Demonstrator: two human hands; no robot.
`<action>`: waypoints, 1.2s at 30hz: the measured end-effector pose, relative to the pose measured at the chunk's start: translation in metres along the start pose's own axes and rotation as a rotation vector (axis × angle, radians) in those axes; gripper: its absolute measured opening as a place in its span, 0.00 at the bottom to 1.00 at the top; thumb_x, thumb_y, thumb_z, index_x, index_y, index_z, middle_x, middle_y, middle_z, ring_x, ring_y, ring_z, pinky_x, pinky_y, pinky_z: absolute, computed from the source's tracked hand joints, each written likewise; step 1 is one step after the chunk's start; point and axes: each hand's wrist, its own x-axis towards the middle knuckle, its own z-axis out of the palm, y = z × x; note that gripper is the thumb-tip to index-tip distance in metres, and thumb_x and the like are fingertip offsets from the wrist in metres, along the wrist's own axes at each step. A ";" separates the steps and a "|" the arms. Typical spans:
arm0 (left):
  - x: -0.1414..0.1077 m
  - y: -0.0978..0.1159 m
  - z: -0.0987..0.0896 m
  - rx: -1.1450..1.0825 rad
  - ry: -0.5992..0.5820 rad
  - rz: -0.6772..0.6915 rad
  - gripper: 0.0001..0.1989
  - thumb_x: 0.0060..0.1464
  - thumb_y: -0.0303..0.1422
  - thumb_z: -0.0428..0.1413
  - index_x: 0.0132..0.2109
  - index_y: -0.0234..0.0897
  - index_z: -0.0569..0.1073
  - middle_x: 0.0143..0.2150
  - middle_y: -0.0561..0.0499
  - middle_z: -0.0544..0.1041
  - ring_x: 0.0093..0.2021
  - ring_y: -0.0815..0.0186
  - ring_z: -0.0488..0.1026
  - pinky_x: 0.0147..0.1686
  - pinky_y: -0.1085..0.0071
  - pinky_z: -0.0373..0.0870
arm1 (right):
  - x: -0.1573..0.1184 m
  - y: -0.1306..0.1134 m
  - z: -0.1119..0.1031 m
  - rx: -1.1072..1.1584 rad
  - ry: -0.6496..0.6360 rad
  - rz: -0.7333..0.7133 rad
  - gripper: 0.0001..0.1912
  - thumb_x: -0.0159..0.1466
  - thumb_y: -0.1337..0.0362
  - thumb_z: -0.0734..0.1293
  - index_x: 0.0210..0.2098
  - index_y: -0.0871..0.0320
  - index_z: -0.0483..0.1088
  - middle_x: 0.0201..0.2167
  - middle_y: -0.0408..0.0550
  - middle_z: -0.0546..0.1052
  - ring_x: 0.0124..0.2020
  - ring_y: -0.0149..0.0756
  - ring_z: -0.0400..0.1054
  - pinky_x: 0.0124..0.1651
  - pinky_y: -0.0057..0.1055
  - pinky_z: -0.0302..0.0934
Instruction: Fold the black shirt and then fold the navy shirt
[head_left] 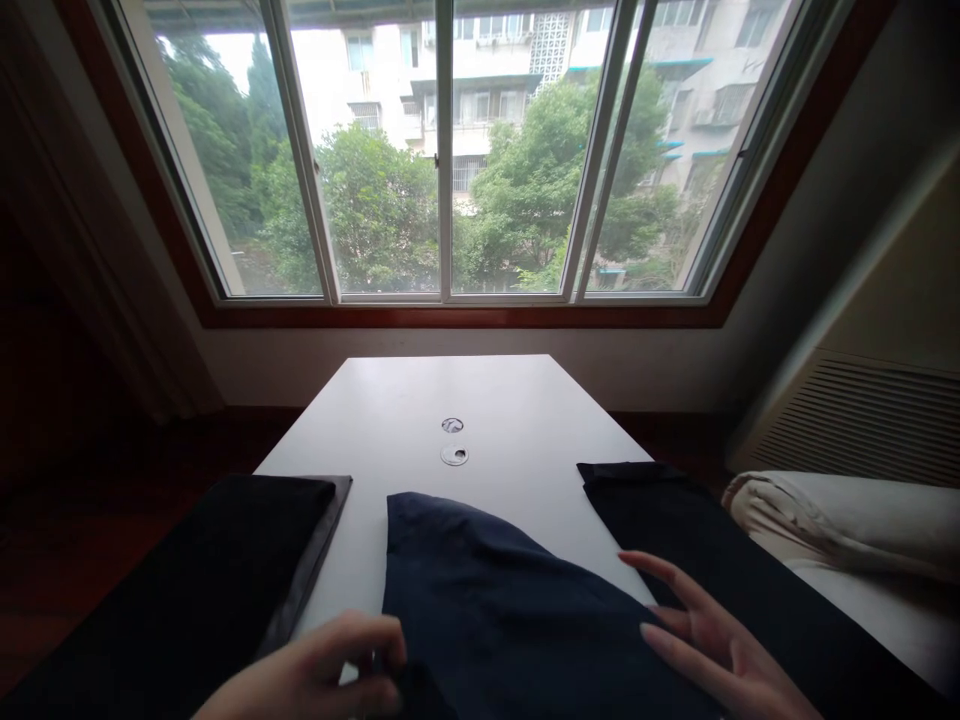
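A navy cloth point(480, 590) lies on the white table point(405, 400), its narrow end pointing away from me and its near part cut off by the frame's bottom. Whether it is a garment, I cannot tell. At its left edge, my left hand point(315, 665) is closed, with curled fingers gripping a dark fold of it. My right hand point(712, 640) has its fingers spread, with fingertips at the cloth's right edge. Beside that hand lies a folded black cloth point(675, 510). Another black cloth with a grey edge point(247, 540) lies left of my left hand.
Two round fittings point(454, 456) are set in the tabletop. A rolled cream fabric bundle point(847, 520) sits at the right, below a slatted vent panel point(862, 410). A wide window point(450, 150) with a brown frame is beyond the table; a curtain hangs at left.
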 end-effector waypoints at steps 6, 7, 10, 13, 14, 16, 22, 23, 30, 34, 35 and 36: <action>0.039 0.061 -0.064 -0.202 0.372 0.268 0.13 0.57 0.43 0.58 0.36 0.36 0.72 0.27 0.55 0.66 0.27 0.72 0.64 0.26 0.77 0.67 | 0.046 -0.053 0.006 0.073 0.010 -0.116 0.20 0.51 0.52 0.75 0.40 0.55 0.77 0.34 0.51 0.79 0.34 0.44 0.73 0.40 0.39 0.67; 0.044 0.069 -0.074 -0.195 0.444 0.301 0.13 0.56 0.42 0.60 0.35 0.36 0.72 0.28 0.54 0.68 0.27 0.72 0.65 0.26 0.77 0.68 | 0.056 -0.060 0.007 0.091 -0.011 -0.132 0.17 0.51 0.54 0.76 0.38 0.55 0.77 0.34 0.50 0.79 0.35 0.43 0.73 0.41 0.39 0.67; 0.058 0.085 -0.100 -0.213 0.577 0.341 0.15 0.52 0.43 0.63 0.35 0.35 0.73 0.30 0.52 0.73 0.31 0.68 0.71 0.30 0.74 0.73 | 0.088 -0.078 0.013 0.163 -0.098 -0.174 0.15 0.52 0.58 0.75 0.38 0.55 0.78 0.35 0.47 0.79 0.37 0.39 0.73 0.47 0.37 0.67; 0.074 0.091 -0.123 -0.272 0.618 0.357 0.18 0.48 0.44 0.65 0.36 0.34 0.74 0.33 0.51 0.76 0.35 0.65 0.75 0.39 0.68 0.76 | 0.117 -0.094 0.022 0.242 -0.187 -0.204 0.15 0.55 0.63 0.71 0.42 0.56 0.77 0.39 0.45 0.80 0.44 0.37 0.73 0.53 0.32 0.64; 0.080 0.091 -0.129 -0.286 0.625 0.358 0.19 0.47 0.44 0.66 0.36 0.33 0.74 0.33 0.51 0.77 0.36 0.65 0.75 0.41 0.67 0.76 | 0.127 -0.098 0.025 0.264 -0.205 -0.208 0.14 0.56 0.64 0.70 0.43 0.56 0.76 0.40 0.44 0.80 0.47 0.36 0.72 0.55 0.32 0.64; 0.094 0.091 -0.142 -0.302 0.633 0.346 0.20 0.45 0.45 0.67 0.36 0.33 0.74 0.34 0.51 0.77 0.37 0.65 0.76 0.44 0.65 0.76 | 0.145 -0.104 0.029 0.298 -0.218 -0.194 0.13 0.56 0.68 0.67 0.40 0.55 0.76 0.42 0.43 0.80 0.50 0.36 0.71 0.56 0.31 0.63; 0.141 0.083 -0.174 -0.333 0.648 0.317 0.23 0.42 0.45 0.68 0.37 0.32 0.73 0.34 0.51 0.77 0.39 0.63 0.76 0.49 0.59 0.73 | 0.201 -0.107 0.032 0.332 -0.241 -0.186 0.11 0.56 0.69 0.65 0.37 0.52 0.75 0.44 0.43 0.79 0.56 0.38 0.67 0.56 0.34 0.65; 0.149 0.081 -0.178 -0.341 0.656 0.316 0.23 0.41 0.44 0.69 0.37 0.32 0.73 0.34 0.51 0.77 0.39 0.63 0.76 0.50 0.58 0.72 | 0.210 -0.106 0.032 0.324 -0.244 -0.197 0.10 0.57 0.68 0.65 0.37 0.52 0.75 0.45 0.43 0.79 0.57 0.38 0.66 0.57 0.35 0.64; 0.201 0.059 -0.194 -0.311 0.663 0.384 0.23 0.43 0.46 0.67 0.38 0.32 0.73 0.36 0.49 0.76 0.40 0.62 0.75 0.52 0.56 0.69 | 0.255 -0.101 0.038 0.214 -0.261 -0.272 0.11 0.60 0.62 0.64 0.41 0.50 0.74 0.50 0.43 0.76 0.60 0.40 0.62 0.60 0.42 0.60; 0.220 0.053 -0.196 -0.096 0.695 0.466 0.18 0.52 0.44 0.60 0.42 0.33 0.71 0.47 0.42 0.76 0.51 0.55 0.72 0.57 0.52 0.64 | 0.274 -0.102 0.048 0.107 -0.230 -0.390 0.13 0.58 0.59 0.64 0.41 0.52 0.73 0.51 0.45 0.76 0.60 0.44 0.63 0.64 0.46 0.52; 0.222 0.053 -0.196 0.000 0.704 0.490 0.17 0.53 0.42 0.59 0.43 0.34 0.71 0.54 0.39 0.73 0.57 0.52 0.68 0.59 0.51 0.60 | 0.278 -0.102 0.050 0.053 -0.230 -0.453 0.15 0.57 0.58 0.64 0.44 0.53 0.73 0.52 0.47 0.75 0.60 0.44 0.63 0.65 0.45 0.50; 0.224 0.052 -0.195 0.103 0.710 0.508 0.16 0.54 0.41 0.58 0.45 0.35 0.71 0.61 0.38 0.67 0.63 0.51 0.61 0.62 0.50 0.56 | 0.282 -0.100 0.052 -0.024 -0.237 -0.512 0.20 0.57 0.58 0.65 0.48 0.54 0.71 0.55 0.49 0.73 0.61 0.45 0.61 0.66 0.45 0.49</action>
